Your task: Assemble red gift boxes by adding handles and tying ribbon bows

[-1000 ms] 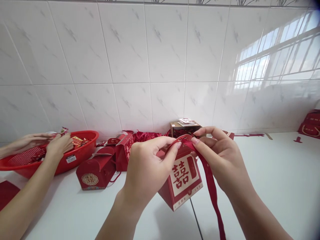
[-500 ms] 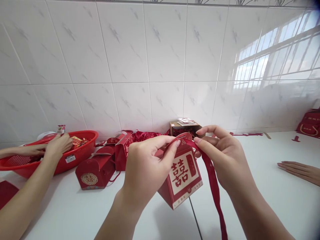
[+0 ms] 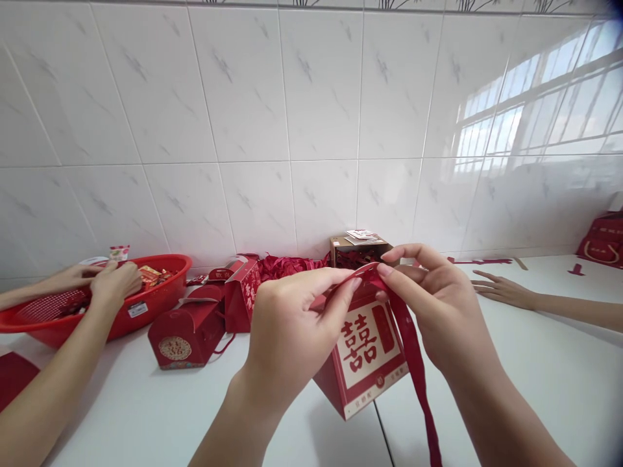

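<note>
Currently, the red double-happiness gift box (image 3: 364, 353) hangs tilted above the white tabletop (image 3: 146, 421) — your left hand (image 3: 294, 324) has its grip pinched on the top flap (image 3: 365, 271), your right hand (image 3: 440, 305) on the crimson ribbon (image 3: 413, 357). Farther left, a co-worker's hands (image 3: 117, 284) are at a red plastic basket (image 3: 168, 305).

Room on tbl (image 3: 559, 370) R of R hand (image 3: 438, 305) till co-worker's hand (image 3: 509, 293); basket (image 3: 170, 298) + adj. box (image 3: 187, 327) block L.
</note>
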The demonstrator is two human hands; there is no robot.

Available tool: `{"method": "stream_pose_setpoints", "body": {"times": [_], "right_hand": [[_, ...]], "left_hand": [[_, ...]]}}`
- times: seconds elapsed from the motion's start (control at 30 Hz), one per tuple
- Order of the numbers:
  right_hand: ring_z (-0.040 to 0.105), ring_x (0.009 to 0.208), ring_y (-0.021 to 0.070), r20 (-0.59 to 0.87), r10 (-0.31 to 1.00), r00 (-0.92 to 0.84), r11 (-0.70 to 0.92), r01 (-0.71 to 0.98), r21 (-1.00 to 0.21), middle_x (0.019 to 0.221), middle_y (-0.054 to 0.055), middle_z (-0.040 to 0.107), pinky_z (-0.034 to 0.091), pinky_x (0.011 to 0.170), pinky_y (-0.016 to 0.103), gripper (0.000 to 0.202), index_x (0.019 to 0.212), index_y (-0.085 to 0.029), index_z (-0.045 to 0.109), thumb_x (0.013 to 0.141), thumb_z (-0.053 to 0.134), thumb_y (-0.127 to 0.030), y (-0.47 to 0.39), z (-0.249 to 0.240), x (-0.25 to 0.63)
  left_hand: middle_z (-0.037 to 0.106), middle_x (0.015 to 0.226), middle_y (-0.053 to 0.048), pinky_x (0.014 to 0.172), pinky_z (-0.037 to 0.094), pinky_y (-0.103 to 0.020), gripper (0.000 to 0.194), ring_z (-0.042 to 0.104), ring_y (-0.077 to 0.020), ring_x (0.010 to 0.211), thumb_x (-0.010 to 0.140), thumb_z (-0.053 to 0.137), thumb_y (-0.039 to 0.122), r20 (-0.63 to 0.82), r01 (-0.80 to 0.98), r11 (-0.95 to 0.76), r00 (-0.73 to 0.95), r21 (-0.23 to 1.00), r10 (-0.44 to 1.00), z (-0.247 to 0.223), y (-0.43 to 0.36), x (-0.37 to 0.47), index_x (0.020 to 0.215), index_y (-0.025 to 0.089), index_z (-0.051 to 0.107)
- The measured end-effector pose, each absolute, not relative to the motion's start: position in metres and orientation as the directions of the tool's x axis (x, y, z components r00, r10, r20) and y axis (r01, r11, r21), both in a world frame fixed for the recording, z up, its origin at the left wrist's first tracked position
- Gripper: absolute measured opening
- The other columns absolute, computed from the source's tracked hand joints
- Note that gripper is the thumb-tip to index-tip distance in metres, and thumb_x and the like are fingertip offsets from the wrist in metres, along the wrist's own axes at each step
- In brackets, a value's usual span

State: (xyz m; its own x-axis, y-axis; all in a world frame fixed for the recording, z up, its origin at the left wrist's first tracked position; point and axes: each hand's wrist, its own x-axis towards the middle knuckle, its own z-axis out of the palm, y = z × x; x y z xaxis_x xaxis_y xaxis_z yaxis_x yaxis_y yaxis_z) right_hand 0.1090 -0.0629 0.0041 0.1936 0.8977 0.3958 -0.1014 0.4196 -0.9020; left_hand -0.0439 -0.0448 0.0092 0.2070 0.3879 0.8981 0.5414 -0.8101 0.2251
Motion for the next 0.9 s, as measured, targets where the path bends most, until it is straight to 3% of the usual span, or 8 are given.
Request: {"method": "stream_pose_setpoints", "body": {"times": [0.2, 0.5, 0.9], "right_hand": [[0.065, 0.07, 0.0167, 0.418, 0.897, 0.142, 0.429, -0.056, -0.902, 0.073, 0.002, 0.07, 0.054, 0.059, 0.025, 0.035, 0.106, -0.023, 0.062, 0.076, 0.07, -0.039, -0.065, 0.006, 0.108], [0.065, 0.074, 0.0148, 0.469, 0.883, 0.036, 0.469, -0.127, -0.874, 0.079, 0.001, 0.069, 0.054, 0.061, 0.023, 0.024, 0.102, -0.025, 0.062, 0.081, 0.067, -0.036, -0.06, 0.001, 0.117], [0.064, 0.079, 0.0112, 0.429, 0.902, -0.045, 0.405, -0.26, -0.877, 0.084, 0.0, 0.067, 0.053, 0.068, 0.018, 0.022, 0.104, -0.027, 0.064, 0.084, 0.066, -0.034, -0.057, -0.002, 0.123]], "left_hand": [[0.075, 0.08, 0.007, 0.054, 0.054, -0.02, 0.007, 0.068, -0.0099, 0.062, 0.084, 0.065, 0.02, 0.9, 0.549, -0.81, 0.221, 0.204, 0.376, 0.01, -0.043, -0.045, 0.085, 0.024, 0.071], [0.075, 0.081, 0.006, 0.054, 0.051, -0.021, 0.008, 0.066, -0.0101, 0.061, 0.085, 0.064, 0.02, 0.897, 0.563, -0.803, 0.226, 0.197, 0.379, 0.01, -0.041, -0.047, 0.085, 0.023, 0.071], [0.075, 0.079, 0.006, 0.056, 0.05, -0.019, 0.011, 0.066, -0.0086, 0.062, 0.08, 0.068, 0.013, 0.927, 0.534, -0.832, 0.215, 0.152, 0.308, 0.008, -0.038, -0.046, 0.087, 0.021, 0.072]]}}
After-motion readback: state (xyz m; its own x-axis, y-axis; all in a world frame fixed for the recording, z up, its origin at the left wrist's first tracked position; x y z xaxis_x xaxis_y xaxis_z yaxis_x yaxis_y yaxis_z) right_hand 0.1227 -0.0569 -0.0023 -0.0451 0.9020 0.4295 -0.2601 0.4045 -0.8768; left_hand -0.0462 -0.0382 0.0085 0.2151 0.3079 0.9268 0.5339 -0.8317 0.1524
